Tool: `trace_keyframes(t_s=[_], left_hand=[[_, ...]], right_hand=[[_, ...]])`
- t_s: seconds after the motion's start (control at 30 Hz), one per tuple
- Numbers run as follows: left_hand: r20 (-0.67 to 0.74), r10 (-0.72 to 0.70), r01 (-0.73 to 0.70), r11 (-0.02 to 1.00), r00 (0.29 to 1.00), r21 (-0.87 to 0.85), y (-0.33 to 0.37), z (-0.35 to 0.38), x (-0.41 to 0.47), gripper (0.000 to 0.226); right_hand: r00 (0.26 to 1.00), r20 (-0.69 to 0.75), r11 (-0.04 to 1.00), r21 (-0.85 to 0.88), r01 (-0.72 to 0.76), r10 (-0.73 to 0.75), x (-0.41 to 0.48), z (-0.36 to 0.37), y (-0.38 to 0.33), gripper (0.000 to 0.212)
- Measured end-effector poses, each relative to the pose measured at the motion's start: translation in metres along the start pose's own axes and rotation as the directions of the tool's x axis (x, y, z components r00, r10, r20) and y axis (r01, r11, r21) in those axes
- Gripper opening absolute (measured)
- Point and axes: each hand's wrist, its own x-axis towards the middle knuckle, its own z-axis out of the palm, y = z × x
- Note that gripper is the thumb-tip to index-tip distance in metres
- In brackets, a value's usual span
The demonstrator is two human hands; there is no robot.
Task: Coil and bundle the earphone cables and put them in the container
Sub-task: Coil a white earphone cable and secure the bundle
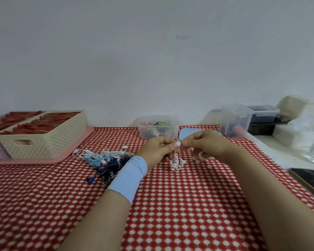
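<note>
While left hand point(159, 147) and right hand point(205, 144) pinch white earphone cable point(175, 161) | both grips closed | container point(159, 126) behind

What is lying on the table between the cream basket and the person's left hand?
A tangled heap of earphone cables, white, light blue and dark blue, on the checked cloth; the head view shows it.

A single view is supplied — a wide-angle camera worn on the head. The table point(170, 214) is looked upon from above its near side, forward and downward, with the wall point(152, 51) filling the upper half. The left hand point(158, 147) and right hand point(205, 145) are framed at close range, centrally — forearms entering from the bottom edge.
</note>
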Motion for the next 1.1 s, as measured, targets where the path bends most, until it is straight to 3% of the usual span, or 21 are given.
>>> trace_keyframes(t_s=[0.2, 0.33, 0.57, 0.7, 0.8, 0.93, 1.1], left_hand=[[-0.084, 0.012, 0.000, 0.989, 0.996, 0.147, 0.003, -0.002, 0.001, 0.016], [-0.040, 0.069, -0.054, 0.955, 0.997, 0.292, 0.007, -0.005, -0.001, 0.029], [-0.048, 0.085, -0.066, 0.949, 0.995, 0.308, 0.008, -0.008, -0.002, 0.024], [-0.051, 0.075, -0.057, 0.955, 0.996, 0.291, 0.010, -0.010, -0.003, 0.029], [-0.046, 0.073, -0.056, 0.955, 0.996, 0.291, 0.011, -0.008, -0.004, 0.024], [-0.059, 0.068, -0.045, 0.941, 0.996, 0.336, 0.011, -0.007, -0.003, 0.022], [-0.095, 0.097, -0.043, 0.889, 0.991, 0.456, 0.009, -0.010, -0.001, 0.027]], right_hand=[[0.990, -0.126, 0.882, -0.456, -0.120, 0.069, -0.001, -0.035, 0.009, 0.012], [0.980, -0.196, 0.845, -0.518, -0.135, 0.036, 0.005, -0.045, 0.018, 0.015], [0.987, -0.100, 0.800, -0.577, -0.162, 0.127, 0.005, -0.040, 0.019, 0.016], [0.978, -0.200, 0.806, -0.569, -0.161, 0.054, 0.009, -0.032, 0.021, 0.022], [0.971, -0.235, 0.756, -0.628, -0.186, 0.044, 0.014, -0.030, 0.025, 0.013], [0.972, -0.227, 0.729, -0.656, -0.196, 0.058, 0.017, -0.026, 0.025, 0.012], [0.946, -0.318, 0.710, -0.680, -0.182, -0.061, 0.020, -0.022, 0.023, 0.016]])
